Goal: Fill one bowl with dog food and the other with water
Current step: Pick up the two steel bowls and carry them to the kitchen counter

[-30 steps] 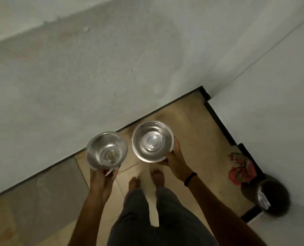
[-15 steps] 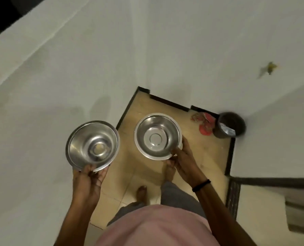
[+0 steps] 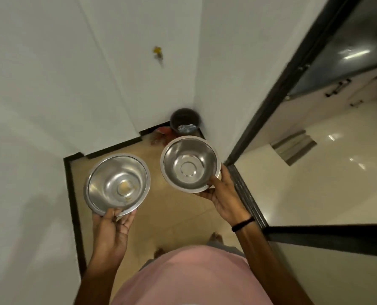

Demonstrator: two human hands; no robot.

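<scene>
Left bowl point(image 3: 117, 183) held level over floor, near rim pinched by left hand point(image 3: 112, 230); pale residue at base, otherwise unfilled. Right bowl point(image 3: 189, 164) clamped at rim by right hand point(image 3: 223, 199), fingers curled beneath; empty. Bowls side by side, not touching. Since a second ago, view swung right: bin point(image 3: 184, 121) now seen in corner beyond right bowl, door frame point(image 3: 282, 84) and kitchen counter point(image 3: 359, 40) brought into sight. Turn toward kitchen judged under way; filling not begun.

text: none legible | labels: none | brands: none | numbers: 0
</scene>
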